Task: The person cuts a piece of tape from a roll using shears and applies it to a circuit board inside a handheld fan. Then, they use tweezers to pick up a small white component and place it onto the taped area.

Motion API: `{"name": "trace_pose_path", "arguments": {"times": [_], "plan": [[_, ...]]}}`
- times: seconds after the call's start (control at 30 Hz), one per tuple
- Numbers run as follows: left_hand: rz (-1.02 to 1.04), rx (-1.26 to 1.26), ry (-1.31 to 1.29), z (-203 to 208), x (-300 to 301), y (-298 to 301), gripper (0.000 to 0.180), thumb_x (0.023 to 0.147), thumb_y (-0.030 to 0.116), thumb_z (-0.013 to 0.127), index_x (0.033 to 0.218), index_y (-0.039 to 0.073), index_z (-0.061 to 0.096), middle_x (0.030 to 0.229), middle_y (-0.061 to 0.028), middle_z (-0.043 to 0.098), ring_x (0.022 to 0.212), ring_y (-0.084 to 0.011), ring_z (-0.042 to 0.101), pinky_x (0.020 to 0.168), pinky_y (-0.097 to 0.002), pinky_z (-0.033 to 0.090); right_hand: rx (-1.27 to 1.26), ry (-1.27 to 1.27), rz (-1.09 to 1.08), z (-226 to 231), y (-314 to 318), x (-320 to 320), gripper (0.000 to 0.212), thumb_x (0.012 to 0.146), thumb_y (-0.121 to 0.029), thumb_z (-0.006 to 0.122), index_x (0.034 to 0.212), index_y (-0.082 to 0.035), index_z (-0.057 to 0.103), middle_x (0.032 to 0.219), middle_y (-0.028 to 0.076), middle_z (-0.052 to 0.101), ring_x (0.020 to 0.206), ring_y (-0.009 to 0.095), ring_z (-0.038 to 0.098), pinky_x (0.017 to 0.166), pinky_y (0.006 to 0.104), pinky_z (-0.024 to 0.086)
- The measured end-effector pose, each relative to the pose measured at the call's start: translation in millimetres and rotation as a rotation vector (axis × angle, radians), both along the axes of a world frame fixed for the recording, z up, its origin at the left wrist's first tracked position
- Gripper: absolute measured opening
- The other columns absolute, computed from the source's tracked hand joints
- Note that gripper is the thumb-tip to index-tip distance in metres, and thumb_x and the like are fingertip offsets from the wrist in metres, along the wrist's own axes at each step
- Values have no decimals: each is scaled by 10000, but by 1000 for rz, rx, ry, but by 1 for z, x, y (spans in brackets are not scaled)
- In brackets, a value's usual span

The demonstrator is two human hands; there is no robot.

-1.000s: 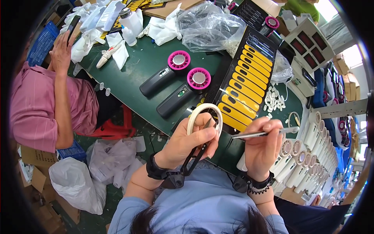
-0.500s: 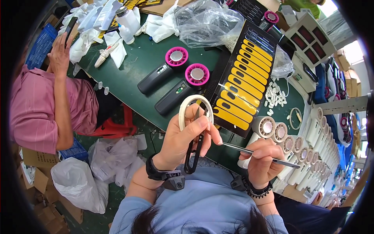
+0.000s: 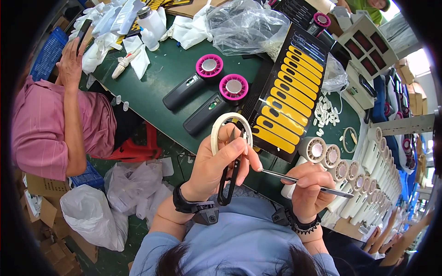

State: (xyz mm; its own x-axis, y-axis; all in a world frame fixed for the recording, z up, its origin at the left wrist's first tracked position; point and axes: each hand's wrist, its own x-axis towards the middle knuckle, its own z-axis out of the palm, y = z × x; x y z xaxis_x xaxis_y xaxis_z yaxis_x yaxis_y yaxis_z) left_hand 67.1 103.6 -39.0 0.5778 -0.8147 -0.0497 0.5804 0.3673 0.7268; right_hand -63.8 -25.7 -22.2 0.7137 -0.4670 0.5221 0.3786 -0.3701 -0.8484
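Note:
My left hand (image 3: 205,170) is closed around a cream-coloured roll of tape (image 3: 215,134) and a pair of black thread snips (image 3: 225,195); the snips' blades point up through the ring. In my right hand (image 3: 311,189) are slim metal tweezers (image 3: 281,175), held like a pen. Their tip meets or nearly meets a fingertip of my left hand; anything tiny between them is too small to see. Just beyond my hands lie two dark handheld fans with pink heads, a nearer one (image 3: 202,113) and a farther one (image 3: 184,93). A sheet of yellow stickers (image 3: 285,108) lies right of them.
White fans (image 3: 316,149) stand in a long row along the right. Small white parts (image 3: 326,112) lie scattered near a boxy device (image 3: 366,43). Clear plastic bags (image 3: 246,27) and bottles (image 3: 151,23) are at the back. A person in pink (image 3: 64,124) sits at left.
My hands, the tape roll and the tweezers have barely moved. At the upper right a person in green has come further into view, and other people's arms now show at the lower right.

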Motion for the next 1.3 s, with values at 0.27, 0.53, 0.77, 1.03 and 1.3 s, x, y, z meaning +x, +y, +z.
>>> {"name": "trace_pose_path", "arguments": {"times": [0.27,0.53,0.77,1.03,1.3], "plan": [[-11,-12,7,-1,0,-1,175,932,209,479,829,67,472,741,-163,628,450,-92,517,401,-184,392,3,-1,-4,-1,-2,0,324,947,-322,459,806,-32,489,668,108,556,578,187,546,534,269,452],[-15,6,-5,-3,3,-1,164,930,211,483,846,72,463,744,-155,631,453,-88,521,399,-178,388,28,8,13,-4,-1,1,316,943,-327,466,815,-40,492,651,92,549,559,179,540,534,271,437],[178,-13,-98,1,13,25,130,908,120,482,825,29,440,777,-194,624,450,-114,519,417,-195,398,85,-14,96,24,-21,11,219,937,-209,463,888,-4,522,704,115,573,598,187,578,567,277,470],[542,281,-372,-9,36,63,95,883,46,504,822,-9,455,774,-160,616,516,-87,503,487,-200,411,-24,387,167,60,-52,99,161,918,-72,478,968,43,578,886,122,609,704,145,629,635,247,504],[384,470,-483,-37,49,67,93,870,36,493,800,-9,450,781,-157,594,547,-76,488,493,-189,393,-172,734,667,16,-56,195,155,924,-119,509,932,17,582,849,25,589,744,73,578,687,221,475]]}}
